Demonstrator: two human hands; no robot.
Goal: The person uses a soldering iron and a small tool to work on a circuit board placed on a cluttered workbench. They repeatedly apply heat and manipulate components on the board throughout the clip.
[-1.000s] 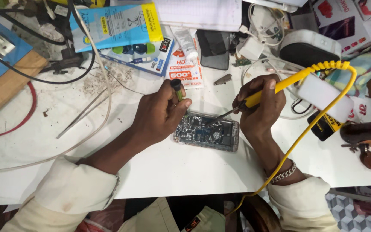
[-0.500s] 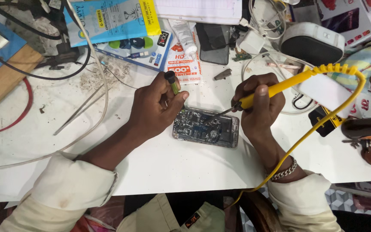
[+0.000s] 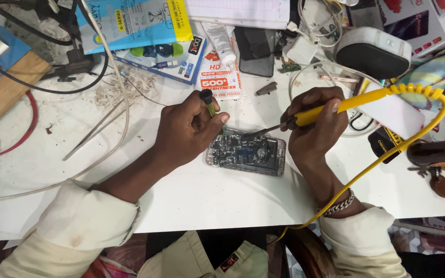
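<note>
An opened phone with its circuit board bare lies on the white table between my hands. My left hand grips a small tool with a yellow-green shaft and black cap, held upright at the phone's left end. My right hand holds a yellow-handled soldering iron, its metal tip slanting down to the phone's upper edge. A yellow coiled cord runs from the iron past my right wrist, which wears a chain bracelet.
Blue packages, a red-and-white card, a white tube, a dark phone, a white-and-black round device and cables crowd the far side. Metal tweezers lie left. A wooden block sits at far left.
Both hands stay on the phone with their tools; the view has shifted slightly, and the iron's tip remains at the board's upper edge.
</note>
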